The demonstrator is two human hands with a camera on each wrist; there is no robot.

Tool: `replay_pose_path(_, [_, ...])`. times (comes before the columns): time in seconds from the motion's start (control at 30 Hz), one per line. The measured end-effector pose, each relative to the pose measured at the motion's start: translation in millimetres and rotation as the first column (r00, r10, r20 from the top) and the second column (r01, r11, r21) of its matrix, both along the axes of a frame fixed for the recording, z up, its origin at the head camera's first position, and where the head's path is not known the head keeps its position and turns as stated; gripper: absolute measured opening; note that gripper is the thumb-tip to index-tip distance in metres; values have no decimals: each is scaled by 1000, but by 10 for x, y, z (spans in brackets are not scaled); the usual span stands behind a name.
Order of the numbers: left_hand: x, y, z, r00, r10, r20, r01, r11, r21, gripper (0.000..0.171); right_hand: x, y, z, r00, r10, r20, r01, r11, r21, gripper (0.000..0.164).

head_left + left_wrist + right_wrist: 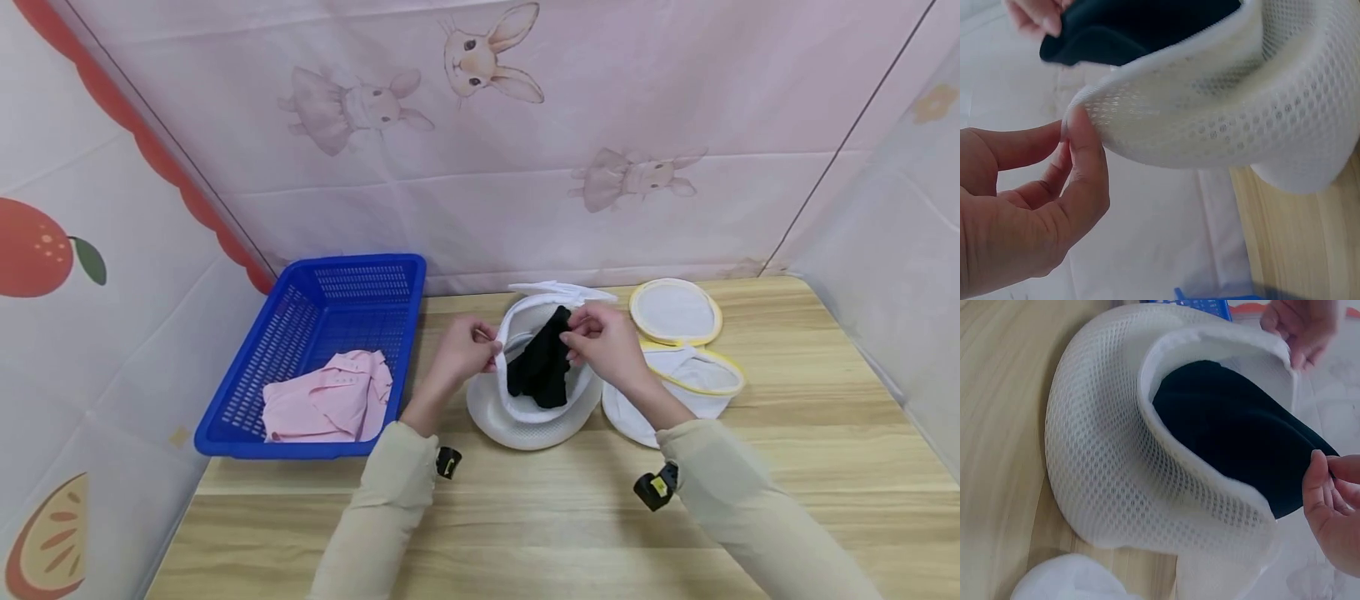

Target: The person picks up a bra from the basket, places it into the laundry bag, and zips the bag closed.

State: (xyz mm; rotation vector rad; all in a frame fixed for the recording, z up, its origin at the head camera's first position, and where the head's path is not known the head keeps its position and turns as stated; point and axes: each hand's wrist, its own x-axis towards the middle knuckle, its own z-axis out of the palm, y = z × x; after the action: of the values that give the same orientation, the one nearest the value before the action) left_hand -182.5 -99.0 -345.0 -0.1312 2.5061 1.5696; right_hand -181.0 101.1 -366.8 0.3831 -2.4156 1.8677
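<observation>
A white mesh laundry bag (531, 435) stands on the table with its mouth spread. My left hand (467, 346) pinches the left side of its rim between thumb and fingertips, as the left wrist view shows close up. Partly inside the mouth lies a black cloth garment (542, 367), whose exact kind I cannot tell. My right hand (606, 342) pinches that garment's upper right edge above the opening. In the right wrist view the black garment (1222, 425) slopes from the right fingers down into the bag, and its lower end is hidden there.
At the left stands a blue plastic basket (410, 333) with a folded pink buttoned garment (330, 400) in it. White mesh bags with yellow trim, one round and flat (675, 312) and one with its mouth open (693, 375), lie to the right. A printed cloth wall (487, 225) rises behind the table.
</observation>
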Motion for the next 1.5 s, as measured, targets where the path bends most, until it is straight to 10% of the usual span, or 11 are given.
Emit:
replay_pose_path(0.73, [120, 161, 93, 960, -175, -218, 96, 938, -332, 11, -21, -367, 15, 994, 106, -30, -103, 989, 108, 3])
replay_pose_path(1.27, [196, 182, 170, 923, -291, -250, 176, 900, -400, 9, -123, -497, 5, 987, 87, -135, -37, 942, 333, 13])
replay_pose_path(1.5, [122, 153, 104, 946, -238, -220, 155, 929, -336, 9, -135, -460, 13, 979, 194, -53, -169, 936, 307, 16])
